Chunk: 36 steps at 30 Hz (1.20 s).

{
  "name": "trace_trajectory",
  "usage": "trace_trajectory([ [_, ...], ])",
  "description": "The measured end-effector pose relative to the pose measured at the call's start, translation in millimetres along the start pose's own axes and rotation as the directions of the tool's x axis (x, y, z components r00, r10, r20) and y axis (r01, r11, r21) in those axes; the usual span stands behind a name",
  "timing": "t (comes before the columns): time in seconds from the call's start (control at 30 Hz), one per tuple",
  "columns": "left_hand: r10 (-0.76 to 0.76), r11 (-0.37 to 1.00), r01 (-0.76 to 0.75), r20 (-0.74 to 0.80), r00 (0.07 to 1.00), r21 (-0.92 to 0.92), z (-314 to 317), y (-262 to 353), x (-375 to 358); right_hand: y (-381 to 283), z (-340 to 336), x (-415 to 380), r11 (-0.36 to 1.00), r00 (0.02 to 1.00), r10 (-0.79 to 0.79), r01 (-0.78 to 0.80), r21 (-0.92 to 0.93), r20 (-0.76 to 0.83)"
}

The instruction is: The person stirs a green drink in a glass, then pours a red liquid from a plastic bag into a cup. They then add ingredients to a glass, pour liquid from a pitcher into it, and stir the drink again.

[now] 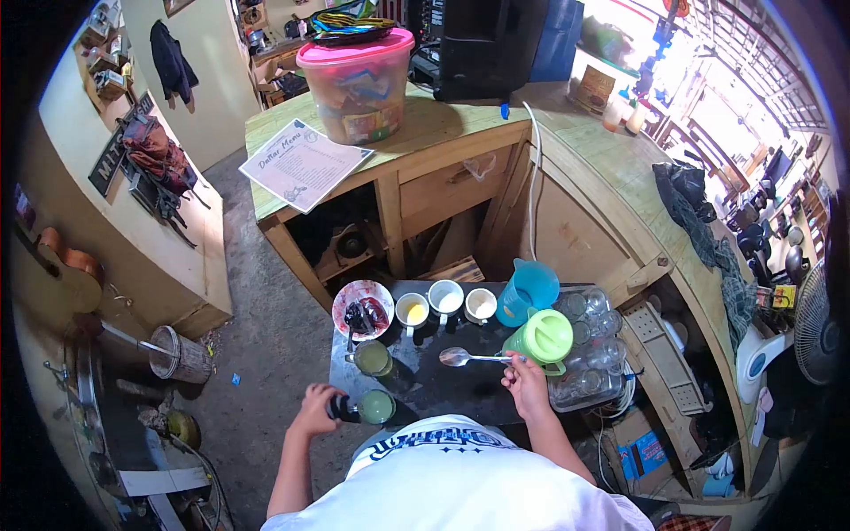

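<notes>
My left hand (317,410) is closed around a small dark, cylinder-like object (338,408) at the left front of the black table (460,389). Right beside it stands a glass mug (378,407) with pale green liquid; a second glass mug (374,358) of greenish liquid is just behind. Over the table's right half, my right hand (527,387) pinches the handle of a metal spoon (455,357), its bowl pointing left. Close to those fingers is a light green lidded pitcher (542,338).
Along the table's back are a bowl (354,288) with dark contents, three white cups (445,296) and a blue pitcher (529,292). A tray of upturned glasses (589,354) occupies the right end. Beyond stands a wooden counter (443,142) with a menu sheet (304,165) and pink-lidded tub (359,88).
</notes>
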<state>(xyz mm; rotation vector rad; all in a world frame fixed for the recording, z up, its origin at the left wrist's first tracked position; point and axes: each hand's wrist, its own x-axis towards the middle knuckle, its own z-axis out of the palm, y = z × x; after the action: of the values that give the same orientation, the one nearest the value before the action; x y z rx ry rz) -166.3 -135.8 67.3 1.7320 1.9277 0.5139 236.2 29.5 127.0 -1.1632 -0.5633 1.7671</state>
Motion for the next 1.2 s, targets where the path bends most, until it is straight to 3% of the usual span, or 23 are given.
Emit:
trace_trajectory([
  [0.07, 0.026, 0.998, -0.031, 0.077, 0.997, 0.053, 13, 7, -13, 2, 1, 4, 1.000, 1.000, 0.024, -0.024, 0.006, -0.013],
  [0.13, -0.054, 0.979, 0.052, -0.004, 0.999, -0.196, 36, 12, -14, 4, 6, 5, 0.999, 0.999, 0.032, -0.032, 0.011, 0.002],
  [0.2, -0.089, 0.974, 0.068, -0.085, 0.992, -0.216, 55, 13, -14, 4, 13, 5, 0.999, 0.999, 0.040, -0.041, 0.020, 0.022],
  [0.27, 0.002, 0.961, -0.051, -0.178, 0.984, -0.271, 73, 2, -11, 5, 19, 4, 0.999, 0.998, 0.043, -0.043, 0.020, 0.036],
  [0.4, 0.022, 0.959, -0.067, -0.165, 0.986, -0.275, 77, -2, -5, 9, 15, 1, 0.999, 0.996, 0.045, -0.046, 0.015, 0.074],
  [0.57, -0.052, 0.964, 0.024, -0.102, 0.993, -0.264, 62, 3, 4, 7, 2, -9, 0.999, 0.997, 0.041, -0.043, 0.027, 0.065],
  [0.9, -0.009, 0.972, -0.008, -0.072, 0.997, -0.235, 61, -15, 20, -3, -23, -23, 0.988, 0.997, 0.054, -0.061, 0.144, 0.057],
  [0.97, -0.115, 0.975, 0.110, -0.017, 0.993, -0.196, 51, -5, 16, -8, -28, -27, 0.981, 0.996, 0.047, -0.061, 0.183, 0.080],
  [1.0, -0.103, 0.976, 0.099, -0.013, 0.995, -0.193, 39, 10, 15, -12, -32, -30, 0.974, 0.994, 0.044, -0.065, 0.215, 0.101],
  [1.07, -0.366, 0.906, 0.371, 0.065, 0.928, -0.205, 9, 46, 12, -24, -39, -39, 0.964, 0.996, 0.025, -0.047, 0.261, 0.084],
  [1.13, -0.471, 0.846, 0.437, 0.045, 0.881, 0.307, -10, 40, 13, -36, -56, -45, 0.934, 0.993, -0.003, -0.040, 0.354, 0.119],
  [1.2, -0.533, 0.759, 0.518, -0.081, 0.842, 0.394, -34, 50, 23, -49, -73, -54, 0.915, 0.992, -0.038, -0.013, 0.402, 0.121],
])
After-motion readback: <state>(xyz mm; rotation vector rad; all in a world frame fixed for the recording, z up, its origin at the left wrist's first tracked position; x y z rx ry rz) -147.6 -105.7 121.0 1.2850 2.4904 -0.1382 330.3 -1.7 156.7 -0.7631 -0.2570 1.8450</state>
